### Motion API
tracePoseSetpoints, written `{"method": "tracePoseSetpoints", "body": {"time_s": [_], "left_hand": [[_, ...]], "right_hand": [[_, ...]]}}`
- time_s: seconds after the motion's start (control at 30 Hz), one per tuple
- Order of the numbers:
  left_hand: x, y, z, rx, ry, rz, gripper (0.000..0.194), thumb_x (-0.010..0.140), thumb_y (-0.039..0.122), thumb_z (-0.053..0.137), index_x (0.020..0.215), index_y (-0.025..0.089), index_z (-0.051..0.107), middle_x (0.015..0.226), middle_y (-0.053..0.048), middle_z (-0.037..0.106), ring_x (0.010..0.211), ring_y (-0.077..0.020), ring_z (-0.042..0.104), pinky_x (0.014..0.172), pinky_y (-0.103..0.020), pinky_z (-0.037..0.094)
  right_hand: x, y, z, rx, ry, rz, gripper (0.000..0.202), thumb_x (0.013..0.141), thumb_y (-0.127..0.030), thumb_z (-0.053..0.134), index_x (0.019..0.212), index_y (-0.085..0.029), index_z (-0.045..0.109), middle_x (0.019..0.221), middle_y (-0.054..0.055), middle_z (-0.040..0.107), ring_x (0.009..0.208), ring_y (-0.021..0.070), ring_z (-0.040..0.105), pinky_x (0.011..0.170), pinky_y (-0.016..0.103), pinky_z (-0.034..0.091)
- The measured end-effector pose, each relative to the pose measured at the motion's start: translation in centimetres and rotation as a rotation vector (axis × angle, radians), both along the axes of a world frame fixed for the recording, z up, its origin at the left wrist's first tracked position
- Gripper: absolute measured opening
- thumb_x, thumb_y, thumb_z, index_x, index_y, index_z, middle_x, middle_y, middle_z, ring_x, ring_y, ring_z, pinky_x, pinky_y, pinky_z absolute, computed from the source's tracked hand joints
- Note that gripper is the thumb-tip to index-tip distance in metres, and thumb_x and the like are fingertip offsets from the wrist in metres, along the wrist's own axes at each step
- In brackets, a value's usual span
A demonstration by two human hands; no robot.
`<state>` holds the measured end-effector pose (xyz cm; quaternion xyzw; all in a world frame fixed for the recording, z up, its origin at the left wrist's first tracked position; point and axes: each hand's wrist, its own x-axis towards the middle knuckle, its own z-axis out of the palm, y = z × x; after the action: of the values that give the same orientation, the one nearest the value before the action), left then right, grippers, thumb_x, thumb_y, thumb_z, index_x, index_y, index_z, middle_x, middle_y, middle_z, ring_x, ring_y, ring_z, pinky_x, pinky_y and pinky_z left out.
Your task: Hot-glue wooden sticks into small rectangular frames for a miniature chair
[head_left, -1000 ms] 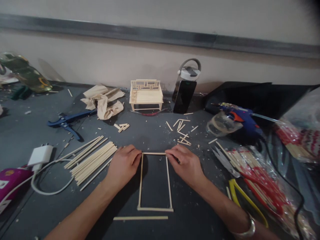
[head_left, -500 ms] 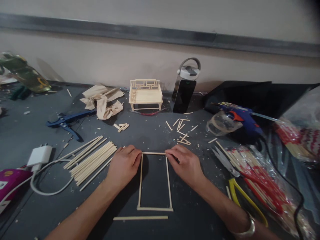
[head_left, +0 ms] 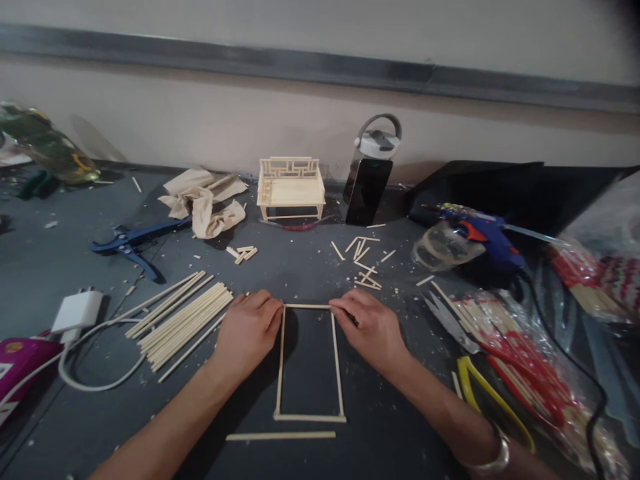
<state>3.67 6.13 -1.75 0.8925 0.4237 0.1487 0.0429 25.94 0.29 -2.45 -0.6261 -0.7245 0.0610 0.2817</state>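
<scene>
On the dark tabletop lies a rectangular frame of thin wooden sticks (head_left: 310,419), its long sides running away from me. My left hand (head_left: 250,327) pinches the far left corner, where the short far stick (head_left: 307,307) meets the left side stick. At the far right corner my right hand (head_left: 370,330) pinches the other end of that same far stick. Fingers of both hands are closed, and the fingertips partly hide the corners. A loose wooden stick (head_left: 280,436) lies just in front of the frame's near side.
Left are bundled sticks (head_left: 187,327), a blue cutter (head_left: 133,243), a white charger (head_left: 77,313) and crumpled paper (head_left: 203,207). A miniature wooden bench (head_left: 291,190) and a phone (head_left: 369,193) against a bottle stand behind. A glue gun (head_left: 493,237), scissors (head_left: 493,387) and packaged sticks (head_left: 520,333) lie right.
</scene>
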Motion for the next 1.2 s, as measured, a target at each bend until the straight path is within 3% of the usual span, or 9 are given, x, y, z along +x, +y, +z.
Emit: {"method": "tracePoseSetpoints", "body": {"time_s": [0.87, 1.2], "left_hand": [[0.09, 0.14, 0.04, -0.037, -0.059, 0.004, 0.019, 0.091, 0.02, 0.051, 0.087, 0.016, 0.069, 0.079, -0.005, 0.067, 0.074, -0.0211, 0.062, 0.069, -0.033, 0.045], [-0.14, -0.05, 0.15, -0.119, -0.131, 0.068, 0.017, 0.088, 0.019, 0.054, 0.09, 0.016, 0.07, 0.08, -0.006, 0.068, 0.075, -0.0209, 0.064, 0.07, -0.033, 0.048]], "right_hand": [[0.27, -0.21, -0.08, -0.041, 0.02, -0.042, 0.017, 0.089, -0.021, 0.053, 0.089, -0.023, 0.07, 0.082, 0.0, 0.067, 0.079, 0.0135, 0.063, 0.069, 0.022, 0.045], [-0.25, -0.97, 0.63, -0.069, -0.029, -0.091, 0.017, 0.088, -0.02, 0.054, 0.09, -0.021, 0.07, 0.08, 0.001, 0.067, 0.078, 0.0153, 0.064, 0.069, 0.025, 0.045]]}}
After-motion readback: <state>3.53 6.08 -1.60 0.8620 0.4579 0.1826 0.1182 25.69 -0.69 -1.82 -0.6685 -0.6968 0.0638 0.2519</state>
